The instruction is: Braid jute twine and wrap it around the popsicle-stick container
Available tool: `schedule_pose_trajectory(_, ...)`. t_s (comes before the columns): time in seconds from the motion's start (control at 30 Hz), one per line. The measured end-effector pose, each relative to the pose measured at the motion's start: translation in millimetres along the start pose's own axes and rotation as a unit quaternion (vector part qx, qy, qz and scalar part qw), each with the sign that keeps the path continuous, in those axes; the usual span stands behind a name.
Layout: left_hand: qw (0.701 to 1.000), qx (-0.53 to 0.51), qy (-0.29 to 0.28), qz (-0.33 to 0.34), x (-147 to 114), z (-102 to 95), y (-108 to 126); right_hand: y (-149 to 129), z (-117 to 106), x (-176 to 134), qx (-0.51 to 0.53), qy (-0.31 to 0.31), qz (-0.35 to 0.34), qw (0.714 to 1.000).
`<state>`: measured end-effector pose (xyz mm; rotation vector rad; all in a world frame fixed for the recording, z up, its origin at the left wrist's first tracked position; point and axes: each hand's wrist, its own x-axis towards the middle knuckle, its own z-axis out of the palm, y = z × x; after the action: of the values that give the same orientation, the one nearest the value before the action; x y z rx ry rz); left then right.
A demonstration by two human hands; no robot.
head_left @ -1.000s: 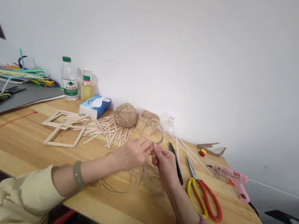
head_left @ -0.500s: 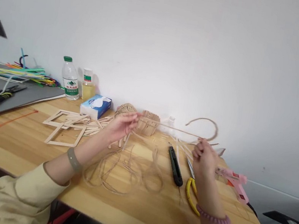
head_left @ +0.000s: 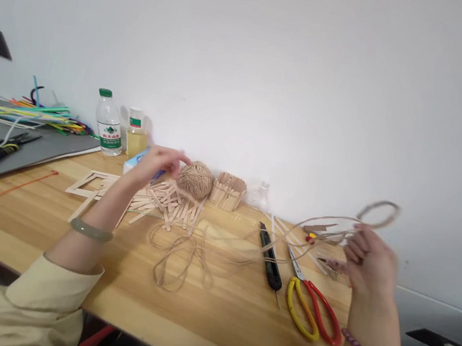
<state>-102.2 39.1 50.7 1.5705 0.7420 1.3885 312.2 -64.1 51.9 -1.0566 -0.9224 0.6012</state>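
Note:
My right hand [head_left: 370,260] is closed around several strands of tan twine [head_left: 317,217], lifted above the right part of the table. A loop of it curls above the fist, and other strands trail left to loose coils on the wood. My left hand [head_left: 163,164] hovers in front of the tissue box [head_left: 132,163], index finger stretched out, with no twine visible in it. Its fingertip is close to the twine ball [head_left: 195,180] in this view; whether they touch I cannot tell. Scissors [head_left: 314,310] with yellow and red handles and a dark utility knife [head_left: 270,257] lie below the raised strands.
Craft sticks [head_left: 172,201] and stick frames [head_left: 86,183] lie left of centre. A small stick basket [head_left: 229,192] stands by the wall. Two bottles [head_left: 109,125] stand behind the tissue box. Pliers [head_left: 2,150] and pipe cleaners [head_left: 44,116] rest on a grey mat, far left.
My right hand has moved right with the twine, uncovering the scissors. My left hand has moved left and up, away from the strand it was pinching. The coils on the table have shifted.

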Motion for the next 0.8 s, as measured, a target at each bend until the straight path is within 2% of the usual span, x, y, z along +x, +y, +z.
schedule_pose_trajectory(0.03,0.995,0.100,0.002,0.005,-2,10.0,-2,2,13,-6,-0.007,-0.049,0.028,0.998)
schedule_pose_trajectory(0.1,0.975,0.219,-0.010,0.025,-8,35.6,-5,6,41,-22,-0.048,-0.145,0.081,0.985)
schedule_pose_trajectory(0.13,0.970,0.238,-0.053,0.019,-13,50.0,-6,8,55,-31,-0.074,-0.192,0.097,0.974)
schedule_pose_trajectory(0.23,0.964,0.174,-0.192,-0.063,-32,91.0,-7,14,90,-60,-0.111,-0.340,0.118,0.926)
schedule_pose_trajectory(0.33,0.969,0.054,-0.230,-0.077,-46,116.4,-7,17,110,-80,-0.119,-0.420,0.140,0.889)
schedule_pose_trajectory(0.43,0.980,-0.018,-0.175,-0.093,-51,122.1,-7,21,117,-91,-0.114,-0.464,0.158,0.864)
schedule_pose_trajectory(0.53,0.990,-0.005,-0.091,-0.110,-51,118.5,-3,24,120,-96,-0.119,-0.499,0.142,0.846)
schedule_pose_trajectory(0.63,0.989,0.030,-0.093,-0.108,-51,117.4,3,24,123,-100,-0.156,-0.526,0.074,0.832)
schedule_pose_trajectory(0.73,0.982,0.029,-0.106,-0.153,-53,120.4,1,24,124,-104,-0.206,-0.528,-0.012,0.824)
schedule_pose_trajectory(0.8,0.978,0.027,-0.117,-0.169,-55,120.5,-3,25,124,-106,-0.220,-0.531,-0.033,0.818)
